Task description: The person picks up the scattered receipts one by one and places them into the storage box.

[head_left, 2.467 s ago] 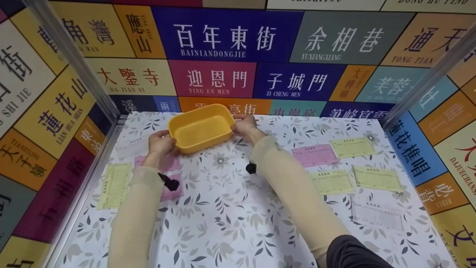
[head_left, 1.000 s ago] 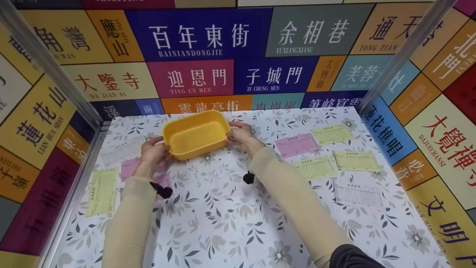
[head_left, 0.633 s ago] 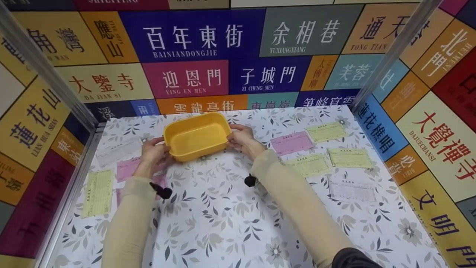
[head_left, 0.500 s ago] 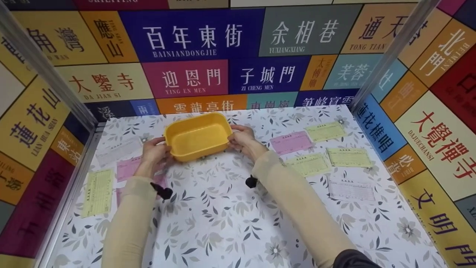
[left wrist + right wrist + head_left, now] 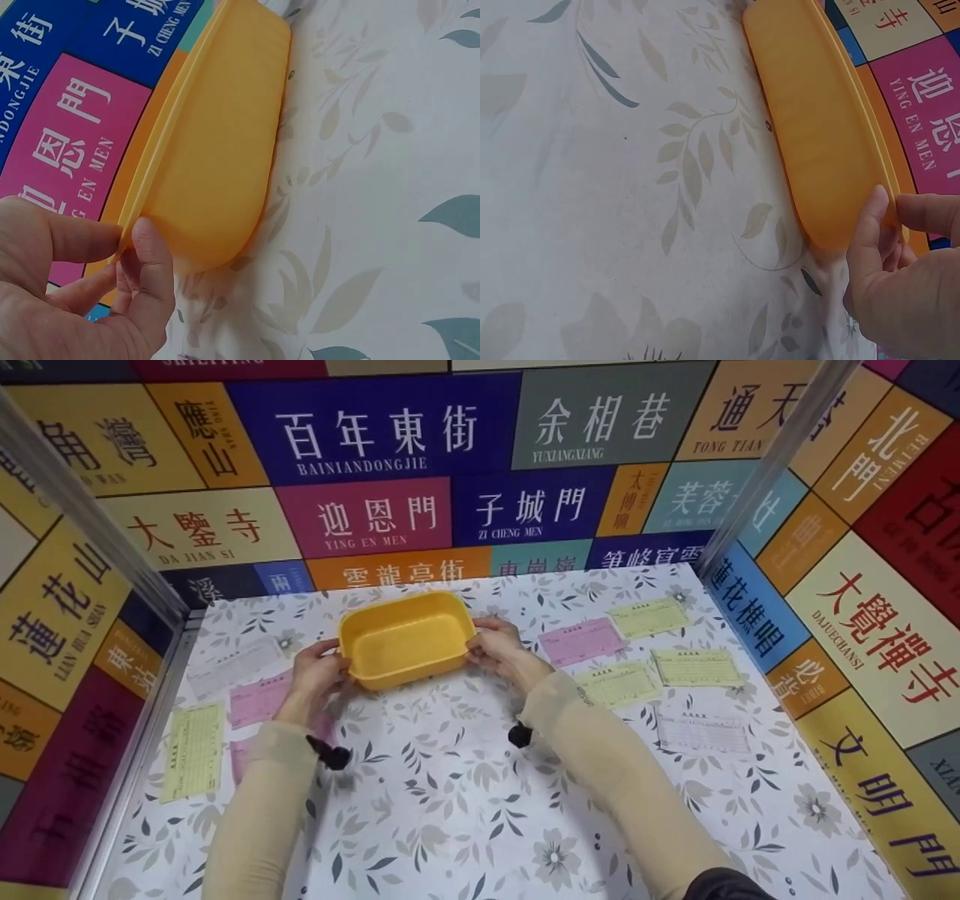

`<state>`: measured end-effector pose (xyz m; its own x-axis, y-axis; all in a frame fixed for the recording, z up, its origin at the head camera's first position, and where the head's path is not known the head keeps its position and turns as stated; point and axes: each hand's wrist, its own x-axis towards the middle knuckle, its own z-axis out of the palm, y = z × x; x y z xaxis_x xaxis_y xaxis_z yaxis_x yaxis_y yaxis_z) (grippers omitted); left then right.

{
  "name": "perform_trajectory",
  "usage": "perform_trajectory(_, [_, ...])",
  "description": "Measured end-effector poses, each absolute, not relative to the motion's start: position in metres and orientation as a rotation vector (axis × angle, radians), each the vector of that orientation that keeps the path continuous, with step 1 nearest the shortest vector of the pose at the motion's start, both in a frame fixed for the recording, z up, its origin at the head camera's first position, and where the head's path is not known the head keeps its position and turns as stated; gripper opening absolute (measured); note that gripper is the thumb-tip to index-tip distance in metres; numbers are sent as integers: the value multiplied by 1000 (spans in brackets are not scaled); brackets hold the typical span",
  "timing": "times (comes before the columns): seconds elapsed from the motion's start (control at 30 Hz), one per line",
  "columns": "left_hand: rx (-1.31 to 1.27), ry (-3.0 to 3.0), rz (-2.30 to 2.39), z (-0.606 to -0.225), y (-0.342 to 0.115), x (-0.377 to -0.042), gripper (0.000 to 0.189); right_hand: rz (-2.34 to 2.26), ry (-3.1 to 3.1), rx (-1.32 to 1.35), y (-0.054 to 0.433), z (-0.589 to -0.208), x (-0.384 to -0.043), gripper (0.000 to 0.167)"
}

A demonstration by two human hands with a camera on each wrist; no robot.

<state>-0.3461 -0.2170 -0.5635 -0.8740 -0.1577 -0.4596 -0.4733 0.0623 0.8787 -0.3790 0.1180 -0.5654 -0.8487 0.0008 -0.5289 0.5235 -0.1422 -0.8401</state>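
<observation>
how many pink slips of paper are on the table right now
3 in view: one right of the yellow tub at, one left of the left forearm, and one mostly hidden under that forearm. More may be covered.

slips' (image 5: 678, 667) print too small to read, pink slip (image 5: 241, 750) half hidden under left sleeve (image 5: 266, 802)

One yellow plastic rectangular tub (image 5: 405, 639) is on the table. Paper slips lie around it: four pale yellow ones, three at the right (image 5: 649, 617) and one at the near left (image 5: 193, 751); three pink ones (image 5: 581, 641); two white ones (image 5: 703, 730).
</observation>
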Motion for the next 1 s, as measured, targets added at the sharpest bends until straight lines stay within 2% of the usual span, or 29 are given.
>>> perform_trajectory(0.63, [-529,2084,1891,-565,-201,-341,65,-2098,1846,544,140,-574,-345,75])
perform_trajectory(1.0, [-440,2073,1851,-563,-189,-333,72,-2028,1879,472,163,-572,-331,75])
